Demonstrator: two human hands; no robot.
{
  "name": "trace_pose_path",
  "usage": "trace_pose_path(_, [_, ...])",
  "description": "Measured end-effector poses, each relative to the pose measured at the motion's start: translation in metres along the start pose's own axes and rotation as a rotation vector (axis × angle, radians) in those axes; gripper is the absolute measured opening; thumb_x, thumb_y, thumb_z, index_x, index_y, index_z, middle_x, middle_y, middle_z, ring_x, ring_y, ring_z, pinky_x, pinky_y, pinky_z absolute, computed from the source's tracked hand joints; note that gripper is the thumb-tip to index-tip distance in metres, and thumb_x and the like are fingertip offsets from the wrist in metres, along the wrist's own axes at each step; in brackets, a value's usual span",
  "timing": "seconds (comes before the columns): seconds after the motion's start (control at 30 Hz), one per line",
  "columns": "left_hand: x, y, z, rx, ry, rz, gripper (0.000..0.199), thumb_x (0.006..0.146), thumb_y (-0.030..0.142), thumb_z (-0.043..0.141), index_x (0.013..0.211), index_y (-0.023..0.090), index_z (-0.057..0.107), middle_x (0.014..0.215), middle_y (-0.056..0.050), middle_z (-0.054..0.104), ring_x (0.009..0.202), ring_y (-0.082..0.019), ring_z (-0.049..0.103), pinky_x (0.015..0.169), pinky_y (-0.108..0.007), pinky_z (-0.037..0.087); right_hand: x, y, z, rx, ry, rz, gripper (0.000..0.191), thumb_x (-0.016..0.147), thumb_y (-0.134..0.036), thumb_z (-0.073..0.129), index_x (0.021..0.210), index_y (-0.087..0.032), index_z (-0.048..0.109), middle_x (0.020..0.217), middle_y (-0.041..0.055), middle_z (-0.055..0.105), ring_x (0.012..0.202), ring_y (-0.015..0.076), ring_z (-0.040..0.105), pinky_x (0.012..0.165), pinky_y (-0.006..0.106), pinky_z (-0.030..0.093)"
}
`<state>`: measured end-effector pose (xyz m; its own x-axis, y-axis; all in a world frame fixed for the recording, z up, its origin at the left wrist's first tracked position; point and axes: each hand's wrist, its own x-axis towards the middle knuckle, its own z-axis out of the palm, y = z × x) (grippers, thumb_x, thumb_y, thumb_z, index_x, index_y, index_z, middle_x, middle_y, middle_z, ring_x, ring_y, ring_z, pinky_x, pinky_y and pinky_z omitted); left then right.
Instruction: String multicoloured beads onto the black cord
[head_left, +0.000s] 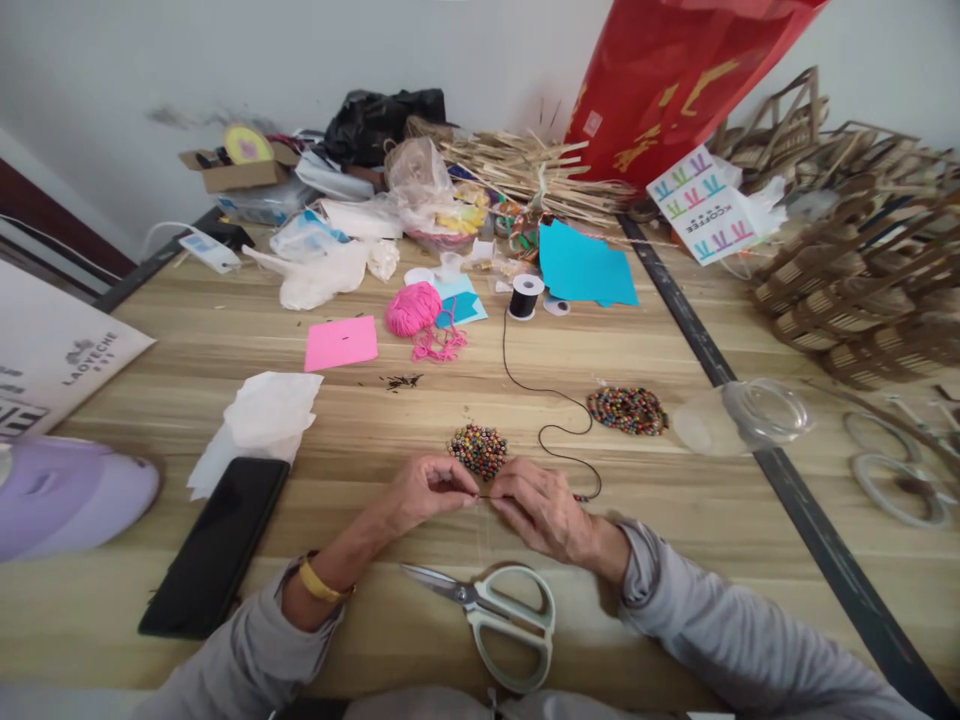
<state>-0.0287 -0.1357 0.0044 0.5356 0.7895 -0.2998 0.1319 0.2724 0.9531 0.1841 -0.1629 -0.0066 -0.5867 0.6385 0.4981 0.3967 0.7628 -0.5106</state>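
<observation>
Thumb and forefinger of my left hand pinch something tiny at the end of a short stretch of cord; I cannot make out whether it is a bead. My right hand is closed on the black cord, just right of the left fingertips. That cord curves back to a black spool, and a few beads show on it beside my right hand. Right behind my fingers lies a pile of loose colourful beads. Scissors with pale handles rest in front of my hands, blades slightly apart.
Strung beads lie at right, beside a clear plastic container. A black phone and white paper are at left. Pink yarn, blue sheets and plastic bags stand farther back. Woven baskets crowd the right side.
</observation>
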Motion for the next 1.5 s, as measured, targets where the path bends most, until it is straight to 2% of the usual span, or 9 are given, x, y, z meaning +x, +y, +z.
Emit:
trace_pose_path(0.8, [0.003, -0.012, -0.001, 0.051, -0.016, 0.075, 0.019, 0.067, 0.027, 0.076, 0.074, 0.012, 0.066, 0.072, -0.003, 0.066, 0.067, -0.012, 0.058, 0.065, -0.023, 0.045, 0.0, 0.0, 0.002, 0.021, -0.026, -0.012, 0.007, 0.094, -0.016, 0.046, 0.094, -0.017, 0.053, 0.083, 0.0081, 0.062, 0.077, 0.0181, 0.057, 0.066, 0.028, 0.048])
trace_pose_path(1.5, [0.003, -0.008, 0.0, 0.042, -0.015, 0.071, 0.02, 0.066, 0.027, 0.076, 0.074, 0.011, 0.066, 0.07, -0.002, 0.066, 0.065, -0.012, 0.057, 0.063, -0.023, 0.043, 0.0, 0.001, 0.001, 0.035, -0.023, 0.0, 0.007, 0.094, -0.016, 0.045, 0.093, -0.017, 0.052, 0.081, 0.0071, 0.061, 0.075, 0.0178, 0.056, 0.066, 0.028, 0.047])
